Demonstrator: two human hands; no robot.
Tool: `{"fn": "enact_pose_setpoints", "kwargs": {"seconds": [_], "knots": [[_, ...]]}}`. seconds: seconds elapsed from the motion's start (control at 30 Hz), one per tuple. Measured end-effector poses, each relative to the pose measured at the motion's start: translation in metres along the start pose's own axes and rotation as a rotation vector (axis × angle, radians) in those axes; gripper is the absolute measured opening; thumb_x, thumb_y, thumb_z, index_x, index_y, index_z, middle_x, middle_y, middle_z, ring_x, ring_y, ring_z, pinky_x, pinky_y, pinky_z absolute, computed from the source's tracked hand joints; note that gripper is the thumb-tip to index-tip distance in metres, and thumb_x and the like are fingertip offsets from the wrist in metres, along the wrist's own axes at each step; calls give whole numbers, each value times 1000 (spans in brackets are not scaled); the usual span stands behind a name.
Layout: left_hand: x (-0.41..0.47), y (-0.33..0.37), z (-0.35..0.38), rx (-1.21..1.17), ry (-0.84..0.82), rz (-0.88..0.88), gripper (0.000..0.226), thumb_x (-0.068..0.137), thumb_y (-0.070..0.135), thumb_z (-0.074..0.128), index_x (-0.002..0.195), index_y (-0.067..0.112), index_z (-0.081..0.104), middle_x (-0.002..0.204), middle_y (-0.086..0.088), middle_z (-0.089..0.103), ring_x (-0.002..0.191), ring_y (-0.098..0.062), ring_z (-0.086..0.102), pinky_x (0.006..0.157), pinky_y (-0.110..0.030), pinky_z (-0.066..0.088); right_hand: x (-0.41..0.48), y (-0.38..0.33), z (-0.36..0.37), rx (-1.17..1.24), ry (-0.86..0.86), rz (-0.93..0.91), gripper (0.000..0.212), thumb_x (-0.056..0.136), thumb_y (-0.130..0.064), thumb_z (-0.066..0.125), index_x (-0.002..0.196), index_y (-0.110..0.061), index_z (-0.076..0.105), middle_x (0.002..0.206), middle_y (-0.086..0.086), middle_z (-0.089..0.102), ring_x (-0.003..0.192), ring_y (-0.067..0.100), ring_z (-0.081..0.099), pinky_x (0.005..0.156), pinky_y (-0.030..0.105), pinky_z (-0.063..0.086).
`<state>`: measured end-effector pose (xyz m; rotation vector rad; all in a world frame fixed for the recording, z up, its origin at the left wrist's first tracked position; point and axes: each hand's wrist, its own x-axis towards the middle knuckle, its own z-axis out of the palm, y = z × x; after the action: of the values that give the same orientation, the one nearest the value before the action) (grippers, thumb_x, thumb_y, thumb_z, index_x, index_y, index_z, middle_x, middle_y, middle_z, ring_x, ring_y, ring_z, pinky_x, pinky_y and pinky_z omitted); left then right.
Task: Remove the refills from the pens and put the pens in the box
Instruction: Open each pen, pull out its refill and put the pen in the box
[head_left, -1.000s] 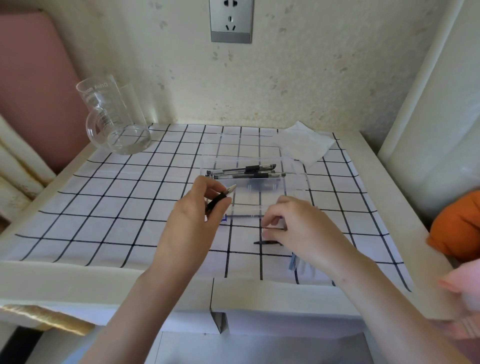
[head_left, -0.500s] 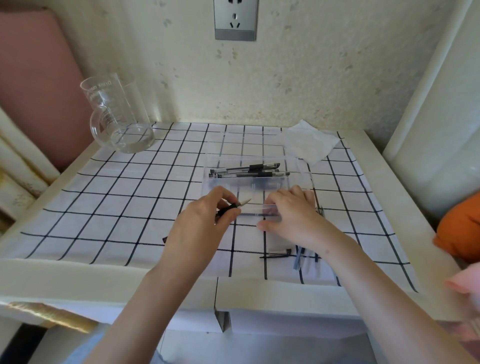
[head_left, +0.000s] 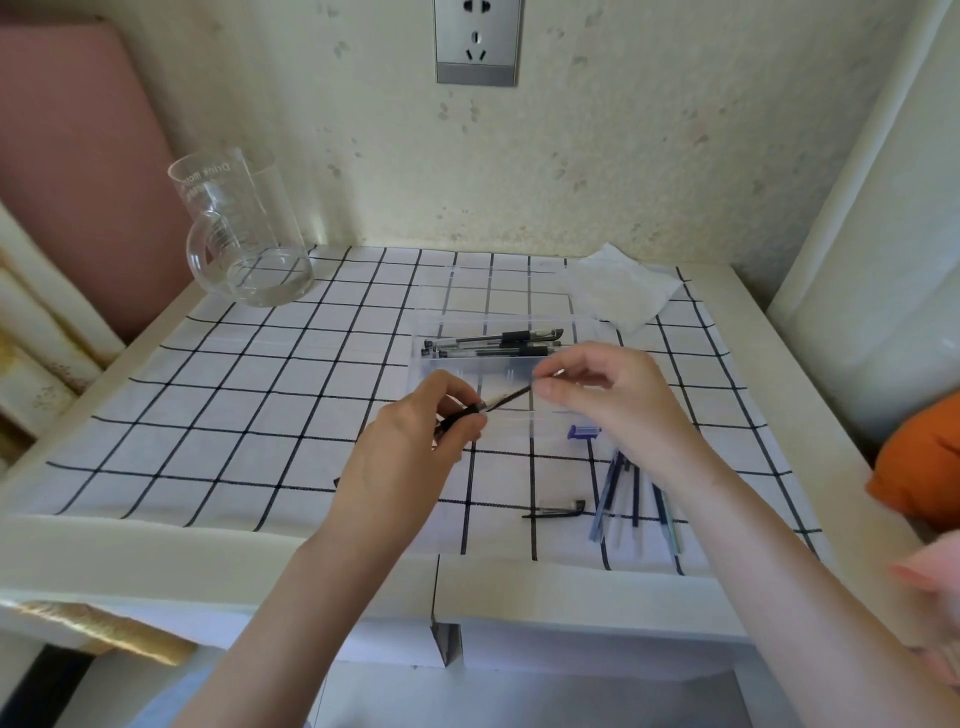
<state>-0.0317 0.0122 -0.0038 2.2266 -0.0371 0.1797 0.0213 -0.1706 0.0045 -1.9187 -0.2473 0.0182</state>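
Note:
My left hand (head_left: 415, 447) grips a pen barrel with a black grip (head_left: 464, 413) just in front of the clear plastic box (head_left: 470, 371). A thin dark refill (head_left: 511, 397) sticks out of the barrel, and my right hand (head_left: 608, 400) pinches its far end. Two or three black pens (head_left: 493, 344) lie inside the box at its far side. Several loose refills (head_left: 631, 496) lie on the cloth under my right forearm. A black pen clip part (head_left: 556, 510) and a small blue cap (head_left: 584, 432) rest nearby.
A glass measuring jug (head_left: 244, 234) stands at the back left on the checked cloth (head_left: 208, 395). A white tissue (head_left: 621, 293) lies at the back right. An orange object (head_left: 919, 467) sits past the table's right edge. A wall socket (head_left: 478, 41) is above.
My right hand has risen from the cloth and taken hold of the pen's tip end. A length of refill now shows between my two hands.

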Motion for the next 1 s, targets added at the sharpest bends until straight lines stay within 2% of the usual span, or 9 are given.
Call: {"fn": "enact_pose_setpoints", "kwargs": {"seconds": [0.1,0.2,0.3,0.43,0.67,0.8,1.0], "knots": [[0,3,0,-128,9,-23,7,90,22,55,90,28,51,75,9,68,65,-10,64,74,-38,55,-1,-11,-8,280,72,4,8,79,-11,71,85,-16,72,77,-8,70,75,1,63,72,9,46],[0,7,-2,-210,11,-14,8,93,20,51,92,27,47,73,10,68,62,-8,61,71,-29,52,-5,-21,-19,463,177,-20,5,77,-21,69,81,-18,69,70,-8,69,68,7,61,70,19,49],[-1,11,-3,-283,19,8,10,93,17,50,94,26,47,74,9,67,59,-5,57,66,-20,49,-10,-30,-29,568,247,-36,10,85,-20,62,85,-10,64,79,1,68,65,13,58,56,21,47],[-2,14,-3,-340,29,14,11,93,15,51,101,23,52,71,6,65,55,-5,52,62,-10,44,-15,-32,-32,590,282,-13,10,88,-18,60,85,-9,62,76,4,68,60,14,59,52,21,46],[-1,14,-1,-322,13,0,10,91,20,54,95,30,55,75,11,68,56,-6,54,62,-12,46,-17,-25,-19,479,161,60,13,87,-14,63,90,-1,64,75,9,72,62,19,67,53,23,52],[-2,16,-2,-268,14,-2,12,87,19,60,90,31,60,79,9,66,57,-3,56,59,-8,43,-16,-16,-6,536,134,134,14,84,-4,64,94,7,62,82,21,70,74,29,73,64,28,59],[-3,13,-2,-249,32,-24,7,83,26,65,82,33,64,78,12,67,65,-13,56,67,-23,48,-10,-11,-8,654,172,156,17,87,-1,60,99,11,60,89,25,67,80,30,73,71,28,59]]}}
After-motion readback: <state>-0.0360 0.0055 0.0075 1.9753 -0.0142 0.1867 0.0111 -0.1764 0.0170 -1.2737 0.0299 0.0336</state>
